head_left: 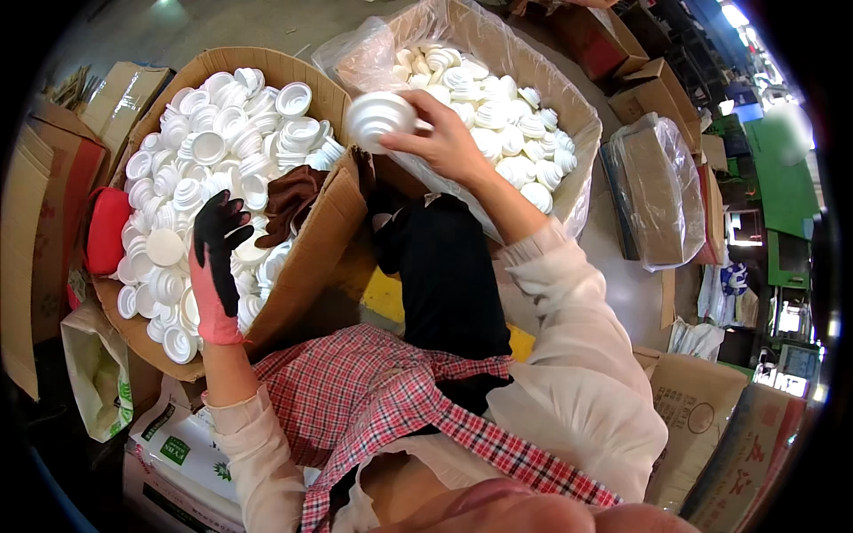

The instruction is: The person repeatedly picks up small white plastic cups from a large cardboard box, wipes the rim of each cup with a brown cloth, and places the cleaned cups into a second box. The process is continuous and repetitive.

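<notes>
My bare right hand [446, 140] grips a white, round, stepped plastic piece [378, 121] by its edge, above the gap between two cartons. My left hand [219, 262], in a pink glove with black-coated fingers, is over the left carton [330, 247]. Its fingers are apart and slightly bent, with nothing seen in them. Under it lies a heap of similar white round pieces [209, 147], some showing hollow sides. A brown cloth [291, 202] rests on that heap by the carton's right wall. More white pieces [494, 115] fill the plastic-lined carton [579, 115] on the right.
A red rounded object [106, 231] sits against the left carton's outer side. Near it stand a white-green bag [93, 364] and more cardboard [53, 231]. Plastic-wrapped cardboard [659, 191] is farther right. My black-trousered leg [453, 275] extends between the two full cartons. Green equipment [782, 178] stands at far right.
</notes>
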The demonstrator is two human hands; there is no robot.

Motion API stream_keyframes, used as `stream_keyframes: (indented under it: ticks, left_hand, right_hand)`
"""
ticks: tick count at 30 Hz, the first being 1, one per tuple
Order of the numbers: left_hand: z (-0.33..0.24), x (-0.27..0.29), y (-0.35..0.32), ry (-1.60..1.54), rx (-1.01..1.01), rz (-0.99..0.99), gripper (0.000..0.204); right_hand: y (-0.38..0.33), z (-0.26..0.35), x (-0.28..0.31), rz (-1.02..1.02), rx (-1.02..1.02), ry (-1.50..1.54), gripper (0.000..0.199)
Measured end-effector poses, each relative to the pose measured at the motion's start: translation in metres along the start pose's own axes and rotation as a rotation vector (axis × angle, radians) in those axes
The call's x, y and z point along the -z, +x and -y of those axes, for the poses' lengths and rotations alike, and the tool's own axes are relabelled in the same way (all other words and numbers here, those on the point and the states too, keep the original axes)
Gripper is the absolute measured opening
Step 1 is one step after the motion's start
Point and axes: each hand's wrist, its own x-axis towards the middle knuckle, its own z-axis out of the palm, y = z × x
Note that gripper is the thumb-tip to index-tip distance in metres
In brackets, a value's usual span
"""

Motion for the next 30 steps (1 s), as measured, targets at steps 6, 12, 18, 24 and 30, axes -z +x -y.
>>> stream_keyframes:
  ticks: [6,12,18,24,30]
  left_hand:
    - [-0.006,-0.076,-0.009,0.034,0.078,0.171,0.045]
    - [-0.039,-0.045,0.006,-0.069,0.365,0.032,0.039]
    - [-0.026,-0.027,-0.009,0.07,0.127,0.092,0.033]
    - [-0.017,-0.035,-0.016,-0.065,0.126,-0.124,0.035]
    - [-0.005,-0.054,-0.009,0.059,0.074,0.039,0.048]
  right_hand:
    - [-0.041,0.016,-0.057,0.076,0.013,0.16,0.062]
    - [-0.019,0.025,-0.071,0.412,0.241,-0.007,0.085]
    - [-0.015,0.022,-0.103,0.494,0.519,-0.143,0.073]
    - [-0.017,0.012,-0.104,0.44,0.548,-0.105,0.07]
    - [-0.01,0.011,-0.094,0.425,0.539,-0.15,0.077]
